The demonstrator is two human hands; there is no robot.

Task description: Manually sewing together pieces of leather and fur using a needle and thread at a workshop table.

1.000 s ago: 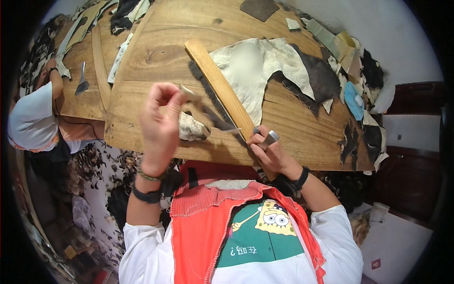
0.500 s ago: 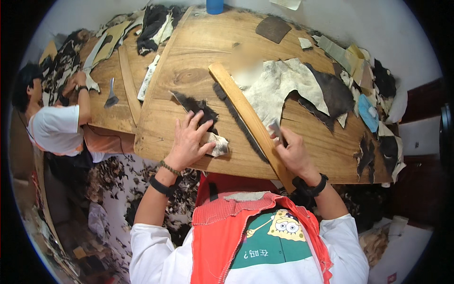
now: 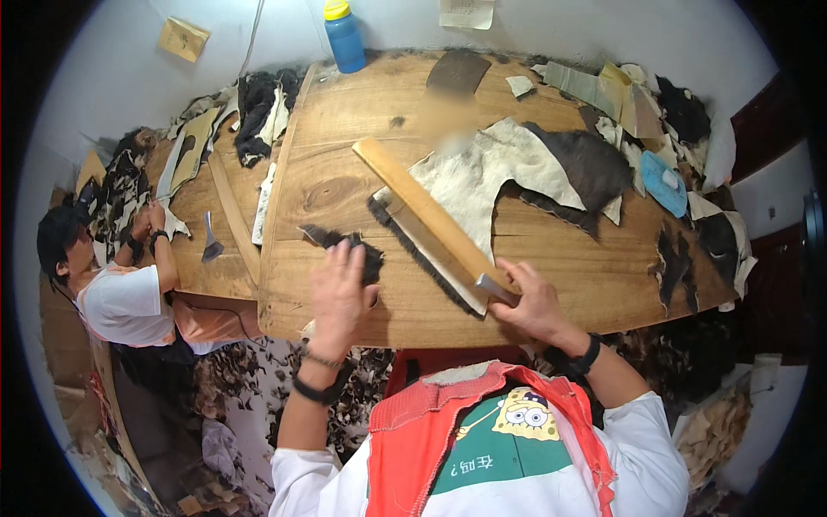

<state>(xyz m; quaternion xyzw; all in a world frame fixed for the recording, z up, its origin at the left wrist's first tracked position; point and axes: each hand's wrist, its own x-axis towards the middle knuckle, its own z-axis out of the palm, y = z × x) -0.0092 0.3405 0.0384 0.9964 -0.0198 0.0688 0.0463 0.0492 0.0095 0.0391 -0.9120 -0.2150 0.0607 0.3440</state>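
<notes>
At about nine o'clock I am seeing another person in a white shirt (image 3: 129, 302), leaning over a second wooden bench (image 3: 194, 250) with both hands on scraps, and a small metal scraper (image 3: 211, 246) is lying near them.

Moving right, my left hand (image 3: 338, 289) is pressing down flat on a small dark furry scrap of hide (image 3: 345, 246). The fingers are spread wide and lying open on the fur, not wrapped around it. I think I am doing this to stop the scrap from sliding. The scrap is lying near the front edge of the big wooden table (image 3: 362, 129), at about seven o'clock from the table's middle.

Next, a long pale wooden straight-edge (image 3: 422, 215) is lying slanted, running from eleven o'clock down to five o'clock. It is resting on a thin dark fur strip (image 3: 413, 250), likely to keep it flat.

My right hand (image 3: 530, 302) is curled closed around a small silver metal blade (image 3: 495, 289), set against the low end of the straight-edge.

Farther right, a big white and dark hide (image 3: 525, 172) is spread out flat. A blue plastic bottle (image 3: 346, 36) is standing at twelve o'clock, and loose scraps are piling up at three o'clock.
</notes>
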